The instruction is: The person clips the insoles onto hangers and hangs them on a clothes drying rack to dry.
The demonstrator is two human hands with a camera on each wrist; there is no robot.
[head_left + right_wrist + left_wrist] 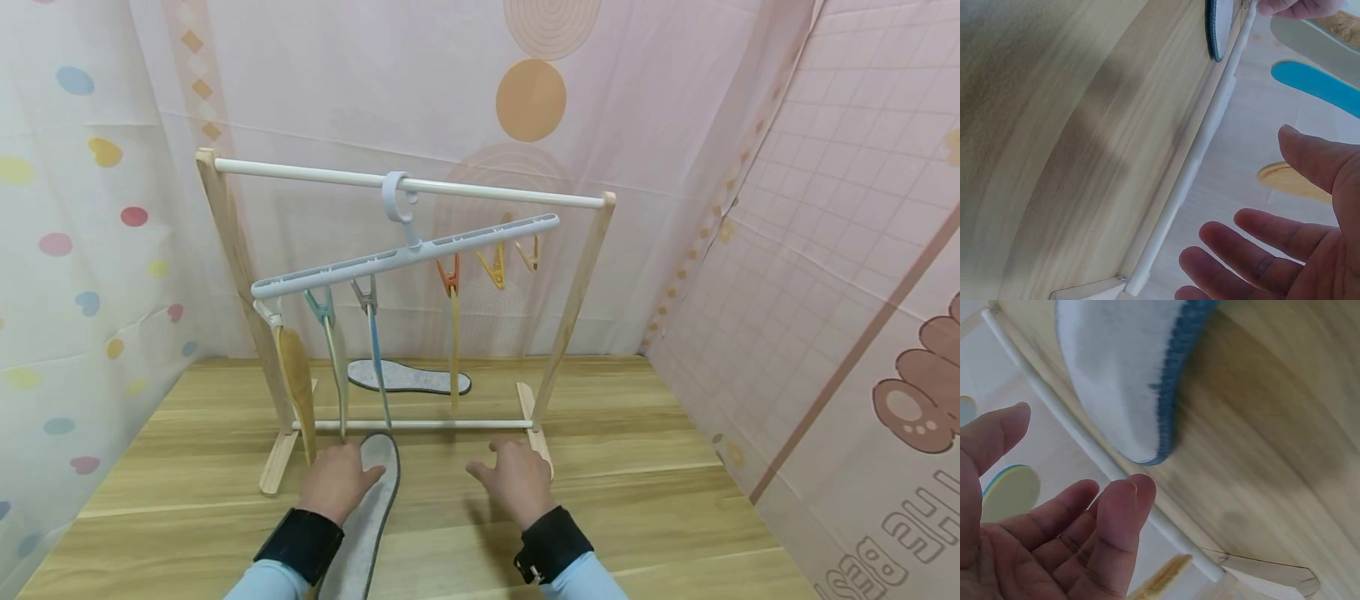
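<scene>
My left hand [335, 483] hovers beside a grey insole with a dark stitched edge [362, 537], which lies lengthwise on the table. In the left wrist view its fingers are loosely bent and hold nothing, apart from the insole [1116, 375]. To the right, my right hand [517, 479] is over the table with fingers spread, nothing in it. Ahead of both hands, a pale blue clip hanger [450, 245] hangs tilted, left end lower. Clipped to it are a fuzzy tan insole [297, 375], a pale green-grey insole [337, 375], a blue insole [377, 358] and a yellow insole [454, 350].
A wooden rack with a white top bar [300, 172] carries the hanger. Its lower bar [450, 424] runs just ahead of the hands. Another grey insole [408, 378] lies behind the rack. Two yellowish clips [495, 268] at the hanger's right hold nothing. Patterned curtains surround the table.
</scene>
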